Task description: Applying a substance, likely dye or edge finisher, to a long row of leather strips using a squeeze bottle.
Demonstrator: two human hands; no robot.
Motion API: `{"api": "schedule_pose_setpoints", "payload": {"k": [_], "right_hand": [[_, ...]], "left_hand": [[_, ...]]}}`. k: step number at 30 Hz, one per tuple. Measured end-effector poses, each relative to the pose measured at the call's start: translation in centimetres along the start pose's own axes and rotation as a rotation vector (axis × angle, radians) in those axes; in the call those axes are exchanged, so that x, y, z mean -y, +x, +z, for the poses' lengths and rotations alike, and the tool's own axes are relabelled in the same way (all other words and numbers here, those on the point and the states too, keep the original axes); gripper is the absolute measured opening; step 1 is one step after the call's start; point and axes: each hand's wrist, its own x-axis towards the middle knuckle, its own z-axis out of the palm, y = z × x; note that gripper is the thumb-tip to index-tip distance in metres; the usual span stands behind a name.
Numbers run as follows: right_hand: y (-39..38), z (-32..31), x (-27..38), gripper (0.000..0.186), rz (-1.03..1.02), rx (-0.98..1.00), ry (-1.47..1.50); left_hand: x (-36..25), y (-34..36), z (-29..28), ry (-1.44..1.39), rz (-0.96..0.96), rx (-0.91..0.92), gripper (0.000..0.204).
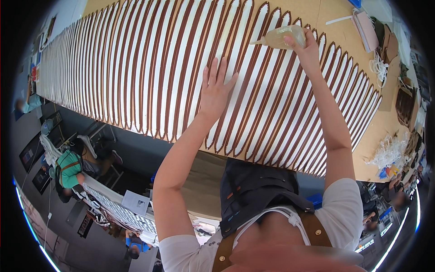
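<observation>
Long white strips with dark brown edges and pointed ends (158, 68) lie side by side in a wide row on the tan board tabletop (340, 31). My left hand (217, 90) rests palm down on the middle of the row, fingers spread. In my right hand (306, 52) is a soft, cloudy plastic squeeze bottle (283, 36), tilted on its side with its narrow nozzle pointing left, over the upper part of the strips toward the right of the row.
Pink pad (364, 29), blue tray (354, 2), white cords (379, 68) and crumpled clear plastic (389, 152) lie at the right. Co-workers appear at far left (25, 102), lower left (70, 172), bottom (136, 245) and far right (396, 197).
</observation>
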Motion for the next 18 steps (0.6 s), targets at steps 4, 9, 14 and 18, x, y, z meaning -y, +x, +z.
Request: {"api": "schedule_pose_setpoints", "payload": {"k": [4, 9, 14, 18], "right_hand": [[-0.8, 0.2, -0.1, 0.067, 0.001, 0.046, 0.063], [1.4, -0.3, -2.0, 0.066, -0.031, -0.068, 0.197], [3.4, -0.4, -2.1, 0.068, -0.051, -0.280, 0.266], [5.2, -0.9, -2.6, 0.064, -0.092, -0.367, 0.216]], "left_hand": [[0.0, 0.0, 0.0, -0.008, -0.002, 0.010, 0.069], [-0.1, 0.2, -0.1, -0.013, 0.004, 0.011, 0.069], [0.0, 0.0, 0.2, -0.012, -0.004, 0.006, 0.066], [-0.1, 0.1, 0.4, 0.024, 0.003, 0.000, 0.056]]}}
